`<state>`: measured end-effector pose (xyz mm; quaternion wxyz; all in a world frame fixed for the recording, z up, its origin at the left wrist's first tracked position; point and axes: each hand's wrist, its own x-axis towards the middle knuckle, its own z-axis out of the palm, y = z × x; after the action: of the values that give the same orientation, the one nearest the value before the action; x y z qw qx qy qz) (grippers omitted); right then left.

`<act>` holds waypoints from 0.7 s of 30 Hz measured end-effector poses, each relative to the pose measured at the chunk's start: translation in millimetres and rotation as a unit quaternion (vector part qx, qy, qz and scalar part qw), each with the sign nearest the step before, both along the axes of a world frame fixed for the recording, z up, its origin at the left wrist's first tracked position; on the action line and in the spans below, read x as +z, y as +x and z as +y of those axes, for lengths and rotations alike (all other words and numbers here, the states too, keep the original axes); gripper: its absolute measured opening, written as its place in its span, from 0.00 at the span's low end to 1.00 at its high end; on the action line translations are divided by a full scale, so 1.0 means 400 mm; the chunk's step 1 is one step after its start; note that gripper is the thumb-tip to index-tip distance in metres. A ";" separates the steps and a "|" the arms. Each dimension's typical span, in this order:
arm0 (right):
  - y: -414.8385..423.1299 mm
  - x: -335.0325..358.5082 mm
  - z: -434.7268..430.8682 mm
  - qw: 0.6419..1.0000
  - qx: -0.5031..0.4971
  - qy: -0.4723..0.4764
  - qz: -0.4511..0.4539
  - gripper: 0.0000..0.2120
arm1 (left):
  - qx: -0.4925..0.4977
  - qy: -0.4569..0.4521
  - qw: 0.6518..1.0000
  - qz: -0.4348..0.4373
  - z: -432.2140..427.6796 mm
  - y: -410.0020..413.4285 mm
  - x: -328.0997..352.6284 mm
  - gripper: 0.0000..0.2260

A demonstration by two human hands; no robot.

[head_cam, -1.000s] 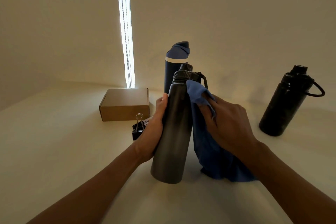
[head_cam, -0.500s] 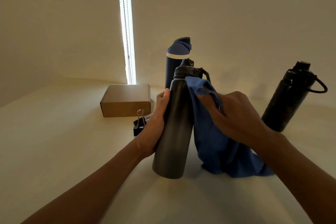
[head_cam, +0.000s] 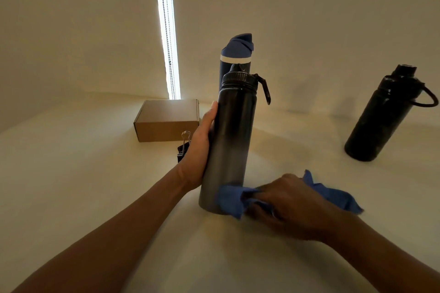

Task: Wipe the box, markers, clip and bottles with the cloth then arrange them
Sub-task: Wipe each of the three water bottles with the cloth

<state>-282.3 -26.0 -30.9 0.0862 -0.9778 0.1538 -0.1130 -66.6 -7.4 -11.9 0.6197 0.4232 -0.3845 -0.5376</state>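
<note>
A tall dark grey bottle [head_cam: 232, 140] with a black cap stands upright in the middle of the table. My left hand [head_cam: 199, 150] grips its left side. My right hand [head_cam: 294, 204] holds the blue cloth [head_cam: 232, 200] against the bottle's base on the right. Behind it stands a navy bottle [head_cam: 235, 54], partly hidden. A black bottle [head_cam: 381, 116] with a loop handle stands at the right. A brown cardboard box [head_cam: 166, 120] lies at the back left. A black binder clip [head_cam: 182, 147] sits just behind my left hand. No markers show.
The pale table [head_cam: 71, 173] runs to a wall close behind the objects. A bright strip of window with a bead chain [head_cam: 167, 31] rises above the box.
My right hand has slid the cloth down the grey bottle from near its cap to its base. My left hand has kept its grip on the bottle.
</note>
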 end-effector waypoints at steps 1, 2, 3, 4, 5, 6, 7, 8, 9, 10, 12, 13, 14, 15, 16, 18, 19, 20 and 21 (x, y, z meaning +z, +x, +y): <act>0.000 -0.004 0.012 1.000 0.011 -0.017 0.014 0.21 | -0.002 -0.003 1.000 -0.004 -0.001 -0.001 -0.001 0.30; -0.002 -0.011 0.019 0.999 0.022 -0.033 0.017 0.22 | -0.004 -0.005 1.000 -0.010 0.001 -0.004 0.001 0.31; -0.004 -0.013 0.024 0.998 0.025 -0.044 0.026 0.24 | -0.006 -0.005 1.000 -0.014 0.002 -0.005 0.001 0.31; -0.005 -0.013 0.027 0.998 0.026 -0.051 0.030 0.26 | -0.010 -0.007 1.000 -0.014 0.003 -0.005 0.001 0.31; -0.003 -0.010 0.027 0.998 0.023 -0.055 0.033 0.28 | -0.014 -0.009 1.000 -0.015 0.004 -0.004 0.001 0.32; -0.004 -0.012 0.023 0.998 0.019 -0.060 0.026 0.27 | -0.015 -0.009 1.000 -0.014 0.005 -0.004 0.003 0.32; -0.004 -0.010 0.016 0.998 0.012 -0.067 0.009 0.24 | -0.016 -0.009 1.000 -0.015 0.002 -0.002 0.003 0.32; -0.005 -0.008 0.005 0.997 0.002 -0.080 -0.019 0.21 | -0.016 -0.008 1.000 -0.015 0.001 -0.001 0.005 0.32; -0.005 -0.001 -0.008 0.994 -0.014 -0.094 -0.056 0.18 | -0.017 -0.008 1.000 -0.015 -0.002 0.002 0.004 0.32; -0.004 0.010 -0.023 0.989 -0.036 -0.107 -0.100 0.16 | -0.021 -0.005 1.000 -0.013 -0.002 0.003 0.004 0.33; 0.005 0.050 -0.059 0.971 -0.088 -0.120 -0.188 0.15 | -0.025 0.001 1.000 -0.013 -0.006 0.002 -0.005 0.32; 0.013 0.080 -0.074 0.962 -0.113 -0.116 -0.220 0.16 | -0.020 0.005 1.000 -0.019 -0.009 -0.001 -0.009 0.31; 0.023 0.108 -0.090 0.954 -0.135 -0.113 -0.242 0.16 | -0.011 0.008 1.000 -0.026 -0.008 -0.007 -0.009 0.30; 0.032 0.133 -0.107 0.947 -0.158 -0.113 -0.257 0.16 | -0.004 0.010 1.000 -0.029 -0.010 -0.007 -0.013 0.28; 0.040 0.155 -0.121 0.941 -0.181 -0.114 -0.264 0.18 | 0.001 0.010 0.999 -0.032 -0.012 -0.005 -0.015 0.27; 0.053 0.188 -0.138 0.933 -0.209 -0.115 -0.270 0.22 | 0.016 0.000 0.999 -0.031 -0.008 -0.006 -0.010 0.25; 0.057 0.194 -0.138 0.934 -0.207 -0.107 -0.270 0.23 | 0.018 -0.005 0.999 -0.030 -0.009 -0.003 -0.012 0.24; 0.060 0.192 -0.132 0.940 -0.198 -0.092 -0.263 0.22 | 0.015 -0.007 0.999 -0.036 -0.011 -0.004 -0.014 0.24; 0.062 0.183 -0.123 0.948 -0.182 -0.081 -0.249 0.21 | 0.012 -0.012 0.999 -0.041 -0.014 -0.004 -0.016 0.24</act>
<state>-257.7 -75.3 42.1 0.0201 -0.8775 0.2932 -0.3789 -68.3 -12.9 -18.4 0.6152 0.4416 -0.4109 -0.5076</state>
